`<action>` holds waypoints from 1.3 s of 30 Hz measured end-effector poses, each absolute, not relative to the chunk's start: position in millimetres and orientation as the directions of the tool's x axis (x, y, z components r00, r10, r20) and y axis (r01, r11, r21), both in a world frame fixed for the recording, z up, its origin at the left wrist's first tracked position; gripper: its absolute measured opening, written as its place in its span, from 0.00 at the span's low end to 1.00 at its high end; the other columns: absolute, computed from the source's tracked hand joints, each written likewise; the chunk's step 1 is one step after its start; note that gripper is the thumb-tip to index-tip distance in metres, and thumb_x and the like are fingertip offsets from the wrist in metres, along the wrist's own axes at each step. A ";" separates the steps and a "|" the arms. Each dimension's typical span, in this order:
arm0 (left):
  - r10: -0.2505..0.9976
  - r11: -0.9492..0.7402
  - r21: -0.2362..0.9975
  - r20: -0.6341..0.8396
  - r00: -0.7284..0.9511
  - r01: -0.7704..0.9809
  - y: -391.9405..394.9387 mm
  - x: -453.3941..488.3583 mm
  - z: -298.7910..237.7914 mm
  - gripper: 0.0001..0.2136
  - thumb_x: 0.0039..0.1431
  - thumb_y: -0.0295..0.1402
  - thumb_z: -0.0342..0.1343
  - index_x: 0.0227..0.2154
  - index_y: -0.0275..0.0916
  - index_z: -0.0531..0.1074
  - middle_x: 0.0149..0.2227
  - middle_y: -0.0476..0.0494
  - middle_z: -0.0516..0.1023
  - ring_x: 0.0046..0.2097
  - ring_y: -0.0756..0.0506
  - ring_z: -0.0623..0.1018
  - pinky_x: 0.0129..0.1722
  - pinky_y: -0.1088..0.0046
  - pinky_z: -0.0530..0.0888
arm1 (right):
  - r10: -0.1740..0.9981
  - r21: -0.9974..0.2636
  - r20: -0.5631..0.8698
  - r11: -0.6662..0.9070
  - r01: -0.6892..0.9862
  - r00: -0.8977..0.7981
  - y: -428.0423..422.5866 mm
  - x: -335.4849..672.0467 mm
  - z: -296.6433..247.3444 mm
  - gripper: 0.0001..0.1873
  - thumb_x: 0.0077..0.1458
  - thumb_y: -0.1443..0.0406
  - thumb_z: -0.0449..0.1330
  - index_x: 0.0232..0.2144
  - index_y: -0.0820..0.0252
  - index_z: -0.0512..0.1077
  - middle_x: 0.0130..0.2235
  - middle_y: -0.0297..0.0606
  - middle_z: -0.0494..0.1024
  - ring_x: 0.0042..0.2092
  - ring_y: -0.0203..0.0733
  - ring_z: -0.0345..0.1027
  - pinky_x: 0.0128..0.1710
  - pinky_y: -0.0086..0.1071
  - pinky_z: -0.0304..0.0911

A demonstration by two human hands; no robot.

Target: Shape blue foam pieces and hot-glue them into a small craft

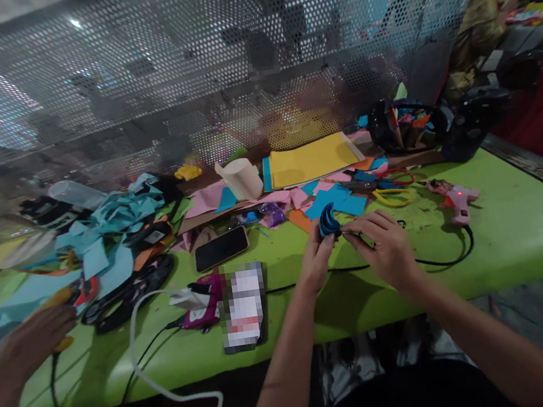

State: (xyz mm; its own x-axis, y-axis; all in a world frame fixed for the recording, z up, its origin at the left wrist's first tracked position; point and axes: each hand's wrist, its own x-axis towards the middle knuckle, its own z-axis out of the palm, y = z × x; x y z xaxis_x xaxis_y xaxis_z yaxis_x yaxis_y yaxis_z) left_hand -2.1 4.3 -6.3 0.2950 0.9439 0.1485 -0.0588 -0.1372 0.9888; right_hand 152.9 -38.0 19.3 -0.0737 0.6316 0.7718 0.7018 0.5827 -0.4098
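In front of me, above the green table, my left hand (pixel 315 258) is closed around the lower part of a curled, layered blue paper piece (pixel 328 221). My right hand (pixel 382 238) pinches at the base of the same piece from the right; its fingertips partly hide what lies between them. Flat blue paper sheets (pixel 339 201) lie just behind my hands. A pink glue gun (pixel 455 198) with a small red light rests to the right, its black cord (pixel 449 263) running across the table below my hands.
Left of my hands lie a dark phone (pixel 221 248), a lit phone (pixel 244 307) and a magenta power strip (pixel 207 300). Scissors (pixel 394 179), yellow sheets (pixel 313 159) and a white roll (pixel 242 178) stand behind. Another person's hand (pixel 42 333) holds a yellow-handled tool at far left.
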 end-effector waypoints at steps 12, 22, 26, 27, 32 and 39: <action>0.945 -0.123 0.990 0.136 0.296 -0.063 3.0 -2.3 -3.0 0.14 0.55 0.41 0.54 0.41 0.40 0.69 0.34 0.48 0.70 0.36 0.48 0.66 0.41 0.72 0.67 | 0.640 -0.416 0.764 0.587 0.695 -0.084 -37.3 153.3 17.8 0.06 0.61 0.68 0.59 0.39 0.54 0.76 0.36 0.37 0.81 0.39 0.44 0.73 0.41 0.40 0.64; 0.946 -0.139 0.989 0.146 0.291 -0.046 2.4 -2.7 -2.5 0.13 0.55 0.42 0.53 0.40 0.40 0.68 0.33 0.48 0.69 0.35 0.48 0.66 0.41 0.71 0.67 | 0.655 -0.422 0.748 0.592 0.687 -0.105 -36.6 151.5 19.3 0.06 0.62 0.67 0.58 0.37 0.54 0.75 0.35 0.38 0.81 0.38 0.44 0.72 0.41 0.40 0.64; 0.942 -0.142 0.988 0.152 0.298 -0.054 2.5 -2.4 -0.9 0.12 0.55 0.42 0.54 0.38 0.40 0.68 0.33 0.48 0.68 0.35 0.48 0.65 0.41 0.71 0.67 | 0.661 -0.434 0.744 0.593 0.678 -0.102 -36.1 150.9 20.2 0.06 0.62 0.67 0.58 0.37 0.54 0.75 0.35 0.37 0.81 0.38 0.44 0.72 0.40 0.39 0.64; 0.942 -0.143 0.988 0.154 0.297 -0.057 2.4 -2.5 -0.4 0.12 0.55 0.42 0.54 0.38 0.40 0.68 0.32 0.48 0.68 0.35 0.48 0.65 0.41 0.71 0.67 | 0.663 -0.434 0.742 0.591 0.680 -0.102 -36.0 150.6 20.3 0.06 0.62 0.67 0.58 0.36 0.54 0.75 0.35 0.38 0.81 0.38 0.44 0.72 0.40 0.39 0.64; 0.945 -0.142 0.987 0.156 0.287 -0.071 1.8 -3.2 0.6 0.13 0.54 0.42 0.55 0.39 0.40 0.68 0.32 0.48 0.68 0.35 0.47 0.65 0.40 0.70 0.67 | 0.688 -0.446 0.718 0.571 0.689 -0.106 -35.9 149.3 20.6 0.06 0.62 0.67 0.58 0.35 0.56 0.75 0.34 0.39 0.80 0.38 0.44 0.71 0.39 0.39 0.63; 0.946 -0.140 0.988 0.155 0.285 -0.070 4.8 -3.8 -5.4 0.13 0.55 0.41 0.53 0.38 0.39 0.68 0.32 0.48 0.69 0.34 0.48 0.66 0.38 0.72 0.67 | 0.639 -0.456 0.768 0.597 0.660 -0.048 -37.7 152.9 23.3 0.04 0.62 0.68 0.59 0.36 0.56 0.75 0.35 0.37 0.81 0.38 0.42 0.72 0.40 0.37 0.65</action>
